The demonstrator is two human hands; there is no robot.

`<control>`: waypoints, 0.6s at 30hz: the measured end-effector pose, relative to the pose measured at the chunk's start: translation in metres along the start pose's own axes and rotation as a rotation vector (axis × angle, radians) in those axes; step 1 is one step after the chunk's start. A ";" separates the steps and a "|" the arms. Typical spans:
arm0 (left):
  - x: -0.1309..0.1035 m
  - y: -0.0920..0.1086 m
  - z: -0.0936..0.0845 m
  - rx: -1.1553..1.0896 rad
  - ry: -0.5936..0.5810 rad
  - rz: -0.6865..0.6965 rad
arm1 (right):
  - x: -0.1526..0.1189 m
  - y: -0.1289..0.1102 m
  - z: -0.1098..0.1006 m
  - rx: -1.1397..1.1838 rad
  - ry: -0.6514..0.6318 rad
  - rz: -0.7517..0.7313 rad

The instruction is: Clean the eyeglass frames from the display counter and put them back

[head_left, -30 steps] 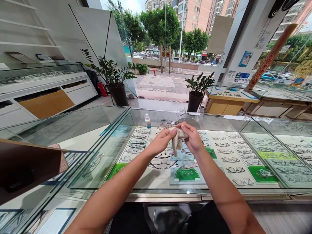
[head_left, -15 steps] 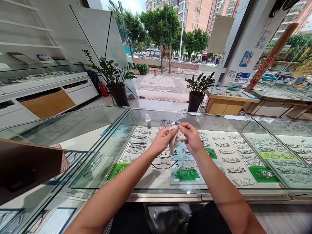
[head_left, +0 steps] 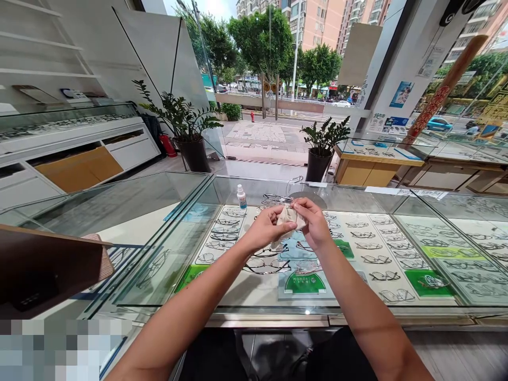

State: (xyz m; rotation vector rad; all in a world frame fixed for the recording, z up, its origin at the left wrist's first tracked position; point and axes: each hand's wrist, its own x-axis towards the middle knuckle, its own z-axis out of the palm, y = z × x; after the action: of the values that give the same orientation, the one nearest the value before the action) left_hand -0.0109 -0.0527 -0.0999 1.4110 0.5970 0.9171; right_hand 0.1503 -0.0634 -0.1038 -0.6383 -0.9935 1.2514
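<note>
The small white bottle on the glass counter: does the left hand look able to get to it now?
Probably yes: the bottle stands upright nearby with nothing between, though the left hand is busy with the cloth.

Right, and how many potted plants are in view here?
2. Beyond the glass counter, the left plant stands near the red extinguisher, the right plant beside the wood-fronted cabinet. Others could be hidden behind furniture.

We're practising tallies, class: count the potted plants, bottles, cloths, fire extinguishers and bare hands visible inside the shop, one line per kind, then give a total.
Potted plants: 2
White bottle: 1
Beige cloth: 1
Red fire extinguisher: 1
Bare hands, left and right: 2
Total: 7
</note>
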 end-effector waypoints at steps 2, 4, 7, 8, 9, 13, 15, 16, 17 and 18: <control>0.000 0.001 0.000 0.011 -0.012 0.007 | 0.000 0.000 0.000 -0.003 0.016 0.020; 0.000 0.000 0.001 0.041 0.019 0.049 | -0.001 0.001 0.001 -0.028 0.013 0.027; 0.002 -0.002 0.002 0.108 0.127 0.149 | -0.001 0.002 0.000 -0.075 -0.028 -0.009; 0.002 -0.003 0.002 0.127 0.153 0.170 | -0.001 0.002 0.000 -0.083 -0.044 -0.019; 0.003 -0.003 0.001 0.142 0.162 0.176 | -0.001 0.002 0.000 -0.088 -0.054 -0.022; 0.002 0.002 -0.006 0.167 0.043 0.138 | 0.000 0.002 -0.001 -0.089 -0.009 -0.013; 0.000 0.005 -0.008 0.157 -0.037 0.116 | 0.001 0.002 -0.001 -0.076 0.032 -0.012; 0.000 0.005 -0.009 0.151 -0.056 0.108 | 0.001 0.002 -0.001 -0.070 0.040 -0.012; 0.000 0.005 -0.009 0.149 -0.059 0.101 | 0.001 0.002 -0.001 -0.068 0.037 -0.016; 0.000 0.004 -0.008 0.150 -0.048 0.101 | 0.001 0.003 -0.001 -0.071 0.025 -0.024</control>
State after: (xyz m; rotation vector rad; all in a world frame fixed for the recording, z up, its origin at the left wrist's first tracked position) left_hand -0.0186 -0.0485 -0.0969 1.6048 0.5724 0.9308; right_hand 0.1498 -0.0620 -0.1062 -0.6938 -1.0260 1.1889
